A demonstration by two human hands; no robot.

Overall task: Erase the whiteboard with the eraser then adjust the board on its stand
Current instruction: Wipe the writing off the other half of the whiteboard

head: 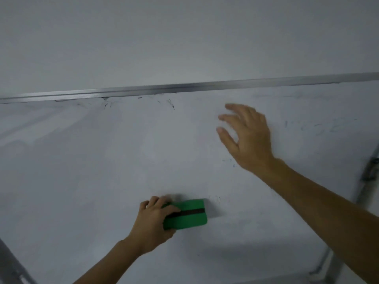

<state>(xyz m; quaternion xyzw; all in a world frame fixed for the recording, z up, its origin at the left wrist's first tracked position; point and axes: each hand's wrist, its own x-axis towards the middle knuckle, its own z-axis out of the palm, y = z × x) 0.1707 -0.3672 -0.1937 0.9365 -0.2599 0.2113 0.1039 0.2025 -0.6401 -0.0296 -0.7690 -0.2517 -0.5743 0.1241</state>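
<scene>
A large whiteboard (102, 171) fills most of the view, its metal top rail (184, 88) running across. Faint dark marker smears remain just under the rail and pale blue traces at the upper right. My left hand (151, 224) grips a green eraser (188, 215) with a dark stripe, holding it against the board low in the middle. My right hand (248, 136) is raised in front of the board at the upper right, fingers spread and relaxed, holding nothing; whether it touches the surface is unclear.
A plain grey wall (184, 37) rises above the board. A metal stand post with a clamp (371, 169) runs down the right edge, and another frame bar (12, 265) shows at the bottom left corner.
</scene>
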